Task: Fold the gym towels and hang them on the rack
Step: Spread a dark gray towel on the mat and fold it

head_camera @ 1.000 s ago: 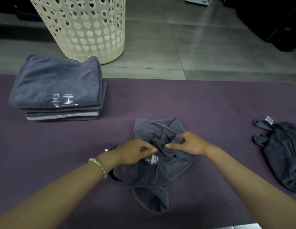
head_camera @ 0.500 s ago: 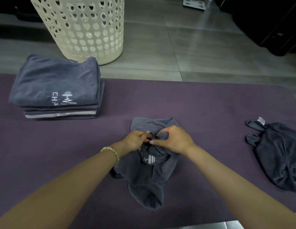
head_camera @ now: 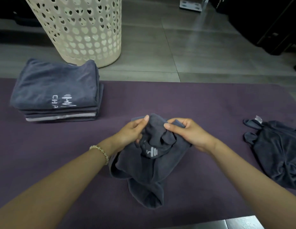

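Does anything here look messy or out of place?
Only mildly. A crumpled towel lies on the mat at right, unlike the neat stack at left. The middle towel, gripped by the left hand and right hand, is bunched too, not yet folded.

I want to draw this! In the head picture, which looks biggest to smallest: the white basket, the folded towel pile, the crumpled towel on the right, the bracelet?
1. White basket and folded towel pile: about alike; the basket is cut off and farther away.
2. Crumpled towel, partly out of frame.
3. Bracelet.
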Demonstrator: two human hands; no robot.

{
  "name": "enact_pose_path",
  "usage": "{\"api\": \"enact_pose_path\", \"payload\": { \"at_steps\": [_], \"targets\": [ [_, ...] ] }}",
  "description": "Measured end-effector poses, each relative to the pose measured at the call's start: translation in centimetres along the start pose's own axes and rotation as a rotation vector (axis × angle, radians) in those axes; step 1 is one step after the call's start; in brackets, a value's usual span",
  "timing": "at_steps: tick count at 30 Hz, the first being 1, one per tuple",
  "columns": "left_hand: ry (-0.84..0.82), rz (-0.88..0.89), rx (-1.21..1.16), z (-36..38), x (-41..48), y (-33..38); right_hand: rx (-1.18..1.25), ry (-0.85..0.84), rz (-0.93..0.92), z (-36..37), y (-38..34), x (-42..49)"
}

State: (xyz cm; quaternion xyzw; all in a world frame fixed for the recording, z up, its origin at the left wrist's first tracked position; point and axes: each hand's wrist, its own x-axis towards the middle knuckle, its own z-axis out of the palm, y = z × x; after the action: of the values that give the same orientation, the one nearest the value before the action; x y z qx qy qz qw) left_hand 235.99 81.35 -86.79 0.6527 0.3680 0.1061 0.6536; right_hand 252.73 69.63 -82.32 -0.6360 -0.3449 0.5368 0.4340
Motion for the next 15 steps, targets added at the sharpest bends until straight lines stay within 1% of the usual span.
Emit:
{"api": "enact_pose_path", "payload": {
  "at_steps": [2,3,5,7,8,9,10,12,13,14,15],
  "targets": [
    [-0.025,0.05,-0.044,0.2,-0.4,1.5,0.019,0.076,-0.021,-0.3,-1.0,-0.5],
    [0.0,0.079,-0.071,0.3,-0.5,2.2,0.024,0.14,-0.038,-0.4,-1.3,-0.5],
    [0.1,0.124,-0.119,0.2,-0.5,3.0,-0.026,0.273,-0.047,-0.7,-1.7,-0.5],
    [0.207,0.131,-0.155,-0.1,-0.5,3.6,-0.146,0.352,0.049,-1.1,-1.9,-0.5],
    [0.254,0.126,-0.166,-0.4,-0.4,3.8,-0.203,0.348,0.117,-1.3,-2.1,-0.7],
    [0.297,0.119,-0.178,-0.8,-0.4,4.0,-0.252,0.308,0.169,-1.4,-2.4,-0.9],
    [0.33,0.112,-0.186,-1.1,-0.3,4.1,-0.295,0.227,0.189,-1.5,-2.8,-1.1],
    [0.353,0.107,-0.186,-1.7,-0.4,4.3,-0.321,-0.043,0.138,-1.6,-3.9,-1.9],
    [0.336,0.111,-0.177,-1.8,-0.5,4.4,-0.311,-0.184,0.108,-1.3,-4.5,-2.4],
    [0.296,0.121,-0.156,-1.7,-0.7,4.5,-0.303,-0.289,0.087,-1.0,-5.2,-2.9],
    [0.235,0.134,-0.133,-1.5,-0.9,4.7,-0.3,-0.342,0.059,-0.5,-5.7,-3.1]
  ]
}}
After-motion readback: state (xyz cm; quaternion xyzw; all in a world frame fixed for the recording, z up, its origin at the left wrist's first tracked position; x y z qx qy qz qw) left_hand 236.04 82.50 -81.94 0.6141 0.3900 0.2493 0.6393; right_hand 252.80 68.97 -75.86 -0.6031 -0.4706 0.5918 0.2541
